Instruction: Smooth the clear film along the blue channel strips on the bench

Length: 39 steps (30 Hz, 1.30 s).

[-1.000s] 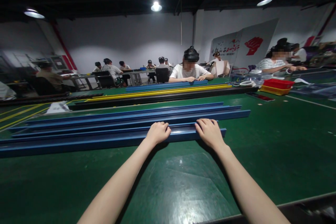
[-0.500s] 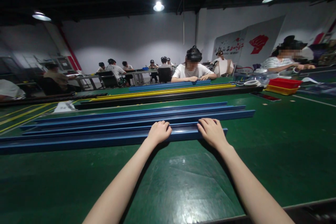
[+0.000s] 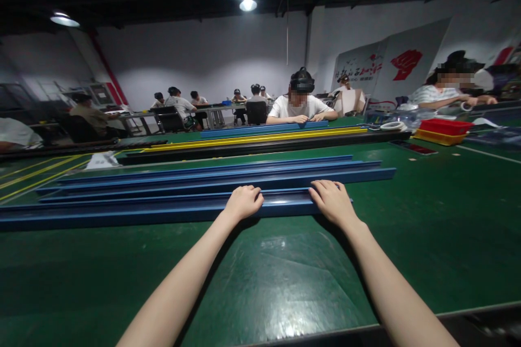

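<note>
A long blue channel [image 3: 163, 214] lies across the green table, its hollow side facing up. My left hand [image 3: 245, 201] is closed over it, fingers curled across the far rim. Close to the channel's right end, my right hand [image 3: 331, 199] grips the same piece, with its fingers bent over the top. The undersides of both hands and the thumb tips are partly hidden. Just beyond lie further blue channels [image 3: 366, 175], side by side and roughly parallel to the one in my hands.
Farther back are a yellow strip [image 3: 260, 140] and a black rail [image 3: 228, 150]. A person [image 3: 299, 105] sits across the table. To the right stand a red tray [image 3: 445, 126] and a phone [image 3: 413, 147]. White paper [image 3: 101, 160] lies at left.
Both hands stay on the blue channel. My right hand sits slightly farther right, nearer the channel's end, and my left hand slightly left. The view has shifted a little.
</note>
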Motion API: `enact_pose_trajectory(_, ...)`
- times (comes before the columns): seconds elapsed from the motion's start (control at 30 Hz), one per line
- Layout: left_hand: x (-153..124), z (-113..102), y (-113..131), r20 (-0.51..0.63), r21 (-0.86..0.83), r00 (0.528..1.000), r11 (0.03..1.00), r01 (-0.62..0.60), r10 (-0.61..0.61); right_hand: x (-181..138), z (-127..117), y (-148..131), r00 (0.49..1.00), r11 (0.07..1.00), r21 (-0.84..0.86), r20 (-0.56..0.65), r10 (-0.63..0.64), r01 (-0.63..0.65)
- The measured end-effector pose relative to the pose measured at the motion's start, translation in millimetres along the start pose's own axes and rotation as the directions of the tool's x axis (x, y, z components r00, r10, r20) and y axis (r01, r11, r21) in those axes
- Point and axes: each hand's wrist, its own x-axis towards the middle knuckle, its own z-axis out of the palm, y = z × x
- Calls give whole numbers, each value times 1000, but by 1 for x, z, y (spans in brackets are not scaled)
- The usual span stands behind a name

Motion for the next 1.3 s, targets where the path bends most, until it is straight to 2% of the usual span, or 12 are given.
enact_pose_trajectory(0.23,-4,1,-5,2,-12,1000,1000,22,-22,-2,-2,-2,997,1000,-18,73,-11,13)
enact_pose_trajectory(0.4,-2,-5,1,37,46,998,997,55,-57,2,-2,-9,994,991,-133,113,12,3)
enact_pose_trajectory(0.53,1,-9,15,38,78,999,996,35,-38,2,-2,-12,994,985,-172,105,6,12)
enact_pose_trajectory(0.73,9,-7,49,-38,-1,997,997,-71,71,-1,-2,-18,997,987,-162,73,-5,17)
enact_pose_trajectory(0.83,13,-2,59,-14,-29,998,998,-63,62,-1,-2,-26,998,987,-157,57,-7,16)
enact_pose_trajectory(0.97,16,3,57,41,-28,999,1000,-10,11,-2,-2,-34,999,988,-151,50,-4,11)
enact_pose_trajectory(1.13,14,4,53,29,-14,999,1000,-17,18,0,-5,-32,996,990,-137,84,-6,18)
enact_pose_trajectory(1.3,10,0,53,39,-92,998,995,-39,43,2,-8,-26,993,995,-100,117,-16,28)
